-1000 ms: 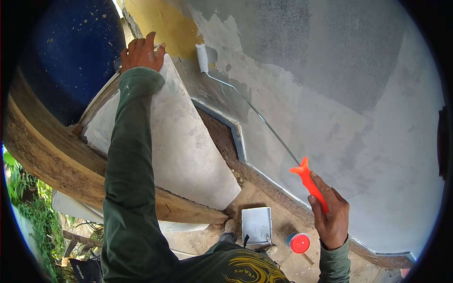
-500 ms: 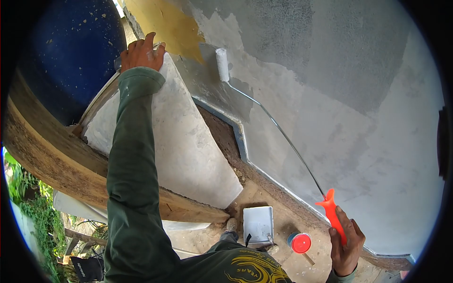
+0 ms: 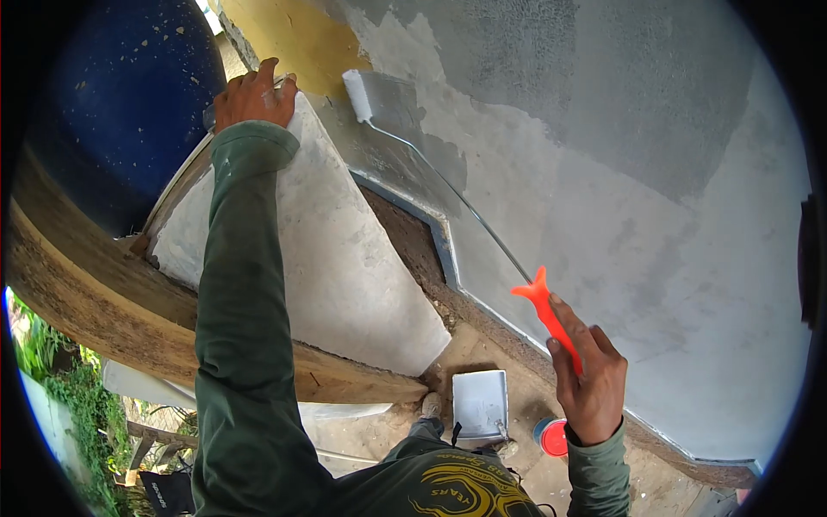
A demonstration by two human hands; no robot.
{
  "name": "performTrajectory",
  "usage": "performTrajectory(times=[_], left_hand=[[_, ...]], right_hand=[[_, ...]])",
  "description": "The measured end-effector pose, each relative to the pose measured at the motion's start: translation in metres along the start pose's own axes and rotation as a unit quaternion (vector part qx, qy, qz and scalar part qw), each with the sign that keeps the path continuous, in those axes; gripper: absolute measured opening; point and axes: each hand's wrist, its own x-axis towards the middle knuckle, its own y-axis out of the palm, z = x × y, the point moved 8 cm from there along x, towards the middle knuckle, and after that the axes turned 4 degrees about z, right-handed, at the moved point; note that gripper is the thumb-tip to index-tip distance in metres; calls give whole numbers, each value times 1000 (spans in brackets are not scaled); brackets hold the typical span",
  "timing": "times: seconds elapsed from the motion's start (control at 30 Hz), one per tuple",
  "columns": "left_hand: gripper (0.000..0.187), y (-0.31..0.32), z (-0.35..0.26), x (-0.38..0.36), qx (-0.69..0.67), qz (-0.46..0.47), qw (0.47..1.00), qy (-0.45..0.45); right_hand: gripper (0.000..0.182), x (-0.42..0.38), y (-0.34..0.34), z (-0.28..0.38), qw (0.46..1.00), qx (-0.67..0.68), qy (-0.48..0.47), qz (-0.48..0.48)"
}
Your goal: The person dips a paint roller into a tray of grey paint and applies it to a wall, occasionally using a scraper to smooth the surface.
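Observation:
My right hand (image 3: 593, 379) is closed around the orange handle (image 3: 558, 326) of a long-framed paint roller. Its white roller sleeve (image 3: 357, 95) rests against the wall (image 3: 620, 258), close to the yellow patch (image 3: 314, 47). Grey paint with uneven edges covers part of that wall. At upper left, my left hand (image 3: 256, 99) has its fingers hooked over the top end of a whitish sloping slab (image 3: 345, 250). Whatever lies under those fingers is hidden.
A blue rounded surface (image 3: 129, 95) fills the upper left, above a curved wooden beam (image 3: 112, 332). On the ground stand a paint tray (image 3: 480, 405) and a can with red on top (image 3: 554, 438). Plants (image 3: 73, 414) grow at lower left.
My right hand has moved up and left, carrying the paint roller with it. The sleeve has travelled toward the yellow patch, with dark wet-looking paint beside it. My left hand stays put.

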Motion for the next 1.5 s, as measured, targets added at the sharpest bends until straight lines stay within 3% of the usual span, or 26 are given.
performTrajectory(times=[0.3, 0.47, 0.63, 0.73, 0.8, 0.87, 1.07, 1.5], left_hand=[[47, 0, 1, 1, -8, -3, 1000, 3], [46, 1, 2, 0, -17, -9, 1000, 3], [45, 2, 3, 1, -3, 0, 1000, -1], [44, 4, 4, 2, -2, -7, 1000, 5], [43, 3, 3, 3, -5, -10, 1000, 7], [42, 1, 2, 2, 0, -10, 1000, -6], [40, 4, 2, 2, 4, 2, 1000, 1], [39, -1, -5, 1, 23, 10, 1000, -3]], right_hand=[[53, 47, 47, 15, 998, -8, -51, -20], [54, 25, 26, 5, 999, 8, -48, -15], [51, -26, -14, -18, 998, 6, 38, 55], [56, -46, -29, -22, 998, -9, 52, 28], [50, -48, -28, -24, 993, 0, 93, 76], [56, -39, -27, -18, 999, -5, 42, 32], [57, 0, 13, -10, 1000, 2, 3, 24], [55, 64, 75, 4, 999, 21, -30, 1]])
